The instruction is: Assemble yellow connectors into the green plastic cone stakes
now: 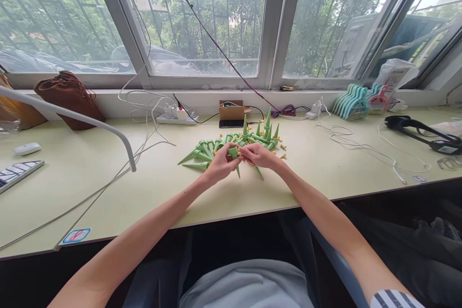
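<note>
My left hand (223,163) is closed around a green plastic plant watering spike (234,153), its pointed end hanging down below the fingers. My right hand (258,155) meets it from the right, fingertips pinched on a small yellow valve piece (239,153) at the spike's side. Whether the yellow piece sits in the spike is hidden by the fingers. Behind and around both hands lies a heap of similar green spikes (202,155), some lying flat and some standing point up (267,122). Several loose yellow valves (283,156) are scattered to the right of the heap.
A phone (231,124) leans by a cardboard box (231,111) behind the heap. A power strip (176,119) and white cables stand back left. A lamp arm (122,137) curves in from the left. Turquoise hangers (350,102) and a black headset-like device (422,134) are at the right.
</note>
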Tool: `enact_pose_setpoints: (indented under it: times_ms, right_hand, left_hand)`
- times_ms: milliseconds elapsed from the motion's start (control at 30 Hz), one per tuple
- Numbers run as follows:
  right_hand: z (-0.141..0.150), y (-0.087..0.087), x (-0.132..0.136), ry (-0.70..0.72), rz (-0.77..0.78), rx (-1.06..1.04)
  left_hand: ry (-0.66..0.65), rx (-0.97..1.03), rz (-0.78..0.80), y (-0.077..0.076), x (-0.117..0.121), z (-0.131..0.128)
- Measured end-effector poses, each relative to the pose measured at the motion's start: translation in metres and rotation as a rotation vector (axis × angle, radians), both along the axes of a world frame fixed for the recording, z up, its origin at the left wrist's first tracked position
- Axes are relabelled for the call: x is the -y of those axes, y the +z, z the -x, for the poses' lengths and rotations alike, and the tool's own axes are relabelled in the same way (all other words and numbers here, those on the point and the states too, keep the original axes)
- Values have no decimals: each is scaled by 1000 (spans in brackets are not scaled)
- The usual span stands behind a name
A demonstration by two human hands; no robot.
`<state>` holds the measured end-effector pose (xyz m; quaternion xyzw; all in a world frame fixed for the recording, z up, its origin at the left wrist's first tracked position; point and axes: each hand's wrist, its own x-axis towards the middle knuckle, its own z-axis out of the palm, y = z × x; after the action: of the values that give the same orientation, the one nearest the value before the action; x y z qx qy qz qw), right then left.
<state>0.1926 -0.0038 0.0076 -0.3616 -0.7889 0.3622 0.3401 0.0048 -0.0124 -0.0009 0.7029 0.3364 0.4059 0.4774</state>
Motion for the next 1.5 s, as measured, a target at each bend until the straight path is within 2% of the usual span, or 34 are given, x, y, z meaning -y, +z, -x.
enact_pose_setpoints:
  times_ms: [300,567,1033,1500]
  right_hand:
    - [-1,0,0,15,1,-5]
    - [-4,7,3,27,68,-79]
    - [-3,0,-1,62,14,-47]
    - [-4,2,0,44,75,-99]
  left_hand:
    - [7,3,6,1,0,0]
    - [29,-11,9,4,3,-1]
    - [5,5,-4,2,2,-1]
    - [14,38,35,4,3,-1]
